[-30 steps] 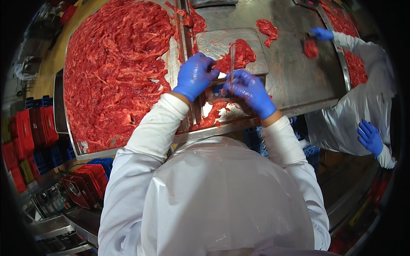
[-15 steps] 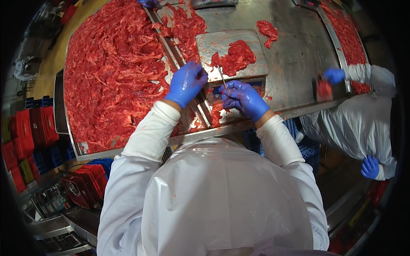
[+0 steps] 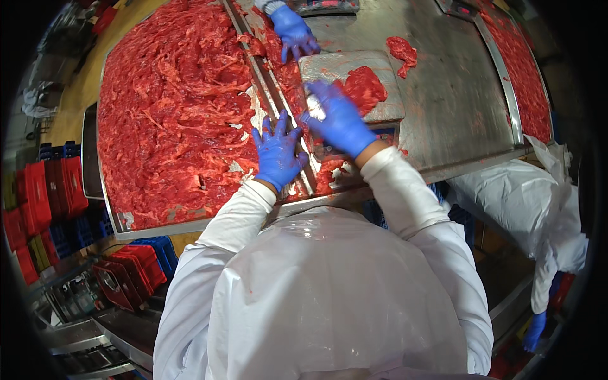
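My left hand (image 3: 278, 155), blue-gloved, is open with fingers spread on the meat and beside a metal rail (image 3: 262, 71) along the large bed of red meat (image 3: 164, 101). My right hand (image 3: 339, 123) is raised at the left edge of a steel scale platform (image 3: 392, 101), fingers extended apart and slightly blurred; I see nothing gripped in it, and the thin tool is not visible. A loose lump of meat (image 3: 364, 88) lies on the platform just beyond that hand. Another smaller piece (image 3: 400, 54) lies on the steel table (image 3: 453, 88).
Another person's gloved hand (image 3: 292, 33) reaches in from the top beside the rail. A co-worker (image 3: 506, 196) in white stands at the right by a second meat tray (image 3: 516, 63). Red crates (image 3: 41, 196) and blue crates (image 3: 161, 253) stand at the left.
My left hand moved down and spread out; my right hand moved up, its tool no longer visible. Another person's hand came further in from the top; the right co-worker's hands moved down.
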The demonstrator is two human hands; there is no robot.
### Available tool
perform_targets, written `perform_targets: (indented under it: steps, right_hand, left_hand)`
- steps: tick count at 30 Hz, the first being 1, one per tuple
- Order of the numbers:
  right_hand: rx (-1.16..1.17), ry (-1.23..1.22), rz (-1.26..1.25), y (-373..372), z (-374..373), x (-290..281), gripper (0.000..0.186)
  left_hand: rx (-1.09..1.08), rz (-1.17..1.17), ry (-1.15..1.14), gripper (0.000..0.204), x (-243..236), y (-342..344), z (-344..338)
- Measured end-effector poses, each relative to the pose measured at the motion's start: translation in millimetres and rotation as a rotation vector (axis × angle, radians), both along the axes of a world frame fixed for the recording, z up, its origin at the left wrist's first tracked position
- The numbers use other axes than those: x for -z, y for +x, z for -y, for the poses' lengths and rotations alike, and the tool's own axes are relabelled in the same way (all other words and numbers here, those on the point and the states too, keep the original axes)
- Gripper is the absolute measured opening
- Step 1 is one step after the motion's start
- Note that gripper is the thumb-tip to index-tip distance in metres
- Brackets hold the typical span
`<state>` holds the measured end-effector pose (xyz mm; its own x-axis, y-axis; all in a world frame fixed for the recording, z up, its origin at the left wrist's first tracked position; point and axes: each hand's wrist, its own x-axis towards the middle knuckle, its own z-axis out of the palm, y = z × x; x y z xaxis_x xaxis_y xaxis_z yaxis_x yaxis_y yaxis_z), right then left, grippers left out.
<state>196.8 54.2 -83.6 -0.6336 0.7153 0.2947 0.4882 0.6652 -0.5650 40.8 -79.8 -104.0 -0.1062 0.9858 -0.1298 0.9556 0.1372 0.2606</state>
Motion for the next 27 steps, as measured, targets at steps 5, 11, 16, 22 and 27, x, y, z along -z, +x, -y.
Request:
perform_targets:
  steps: [5, 11, 16, 22, 27]
  right_hand:
    - [0.570, -0.315, -0.134, 103, -98, 7, 0.070]
    - [0.686, -0.297, -0.374, 190, 3, 41, 0.047]
    - [0.405, -0.202, 0.134, 181, 104, 46, 0.043]
    - [0.361, -0.149, 0.209, 173, 99, 46, 0.049]
    - [0.375, -0.152, 0.252, 172, 102, 45, 0.051]
  left_hand:
    - [-0.086, -0.129, -0.075, 0.061, -4, -50, 10]
    - [-0.064, -0.278, -0.159, 0.069, -9, -104, 23]
    - [0.015, -0.460, 0.032, 0.076, 30, -133, -67]
    - [-0.198, 0.049, -0.059, 0.062, 60, -113, -219]
    - [-0.014, 0.006, -0.114, 0.038, 45, -44, -150]
